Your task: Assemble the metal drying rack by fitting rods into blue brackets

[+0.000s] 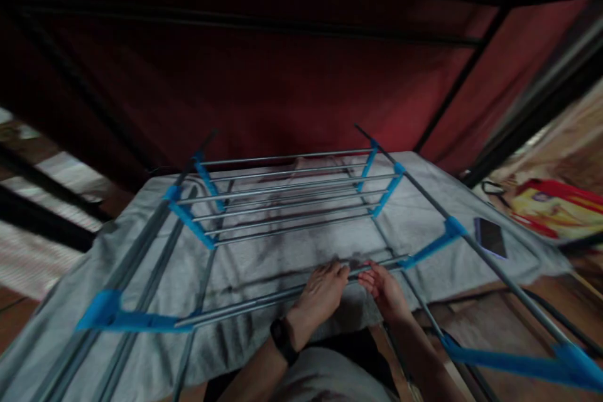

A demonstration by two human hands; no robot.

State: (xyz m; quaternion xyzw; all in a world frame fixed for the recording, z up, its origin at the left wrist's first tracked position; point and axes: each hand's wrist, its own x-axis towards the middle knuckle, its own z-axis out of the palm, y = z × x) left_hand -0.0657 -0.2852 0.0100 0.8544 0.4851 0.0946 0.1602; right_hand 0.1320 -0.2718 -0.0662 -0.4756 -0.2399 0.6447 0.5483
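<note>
Both forearms reach fwd, palms down. Left hand (325,292) w/ black watch (284,340) on wrist, fingers curled over a rail of the drying rack (282,201). Right hand (384,286) just beside it, fingers pinched on same rail. Grey sheet (264,257) under hands; phone (490,237) well right of right hand.

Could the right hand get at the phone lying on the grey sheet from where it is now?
Probably yes: the phone lies bare on the sheet, but the rack's side rail runs between it and the right hand.
</note>
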